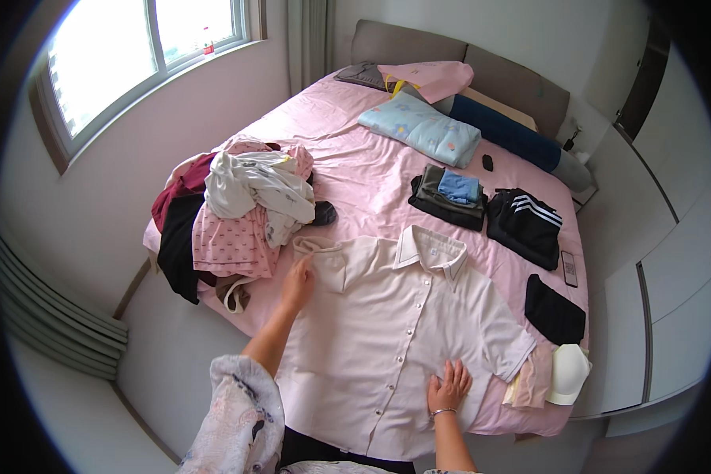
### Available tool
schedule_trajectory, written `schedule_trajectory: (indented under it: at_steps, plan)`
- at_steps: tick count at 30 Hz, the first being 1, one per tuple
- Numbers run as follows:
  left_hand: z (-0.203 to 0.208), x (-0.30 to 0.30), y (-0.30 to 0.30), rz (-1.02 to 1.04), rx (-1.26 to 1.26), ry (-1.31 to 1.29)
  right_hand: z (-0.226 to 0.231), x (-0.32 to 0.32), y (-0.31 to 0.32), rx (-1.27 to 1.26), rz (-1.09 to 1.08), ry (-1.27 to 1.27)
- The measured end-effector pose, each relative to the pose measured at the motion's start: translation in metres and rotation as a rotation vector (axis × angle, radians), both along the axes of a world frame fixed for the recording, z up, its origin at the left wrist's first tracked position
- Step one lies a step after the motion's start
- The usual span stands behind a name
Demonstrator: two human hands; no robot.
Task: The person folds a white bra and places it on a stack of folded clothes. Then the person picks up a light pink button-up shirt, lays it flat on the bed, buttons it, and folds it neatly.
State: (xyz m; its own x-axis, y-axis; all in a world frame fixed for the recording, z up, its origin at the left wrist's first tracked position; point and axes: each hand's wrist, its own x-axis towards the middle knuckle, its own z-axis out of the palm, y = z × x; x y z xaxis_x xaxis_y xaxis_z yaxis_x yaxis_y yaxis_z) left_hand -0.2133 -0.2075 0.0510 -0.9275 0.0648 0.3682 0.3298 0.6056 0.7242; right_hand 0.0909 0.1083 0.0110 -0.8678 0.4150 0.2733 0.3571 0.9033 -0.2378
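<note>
A pale cream short-sleeved button-up shirt (355,316) lies spread face up across the near side of the bed, its collar pointing away from me. At the left sleeve, my left hand (297,283) is closed on the cuff edge; the fingertips are partly hidden. My right hand (450,387) rests flat on the lower right front of the shirt, its fingers stretched out and holding nothing. The right sleeve lies spread outward toward a small pile of folded beige cloth (531,381). The shirt's hem hangs over the bed's near edge.
A heap of loose clothes (245,197) lies at the left on the pink bed sheet (347,174). Folded dark clothes (450,197), black striped clothing (525,225), a phone (569,268), a black folded cloth (554,308) and a white moulded cup (569,373) are at the right. A blue quilt (420,128) lies farther back.
</note>
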Motion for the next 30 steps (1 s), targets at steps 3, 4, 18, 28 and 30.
schedule_trajectory:
  at_steps: [3,4,18,28,30]
  plan:
    - [-0.013,-0.044,0.002,-0.095,0.004,0.070,-0.002,0.000,0.000,0.013,-0.012,0.006]
    - [-0.020,-0.055,0.004,-0.156,0.052,-0.041,-0.002,0.000,-0.001,0.025,-0.020,0.011]
    - [0.008,-0.013,-0.094,-0.167,-0.021,-0.373,-0.001,0.001,-0.005,0.031,-0.027,0.042]
    - [0.013,-0.019,-0.076,0.144,-0.092,0.067,0.002,-0.001,-0.005,0.010,-0.024,0.058]
    - [0.022,-0.032,-0.053,0.146,-0.040,0.019,0.002,-0.002,-0.006,0.001,-0.026,0.050]
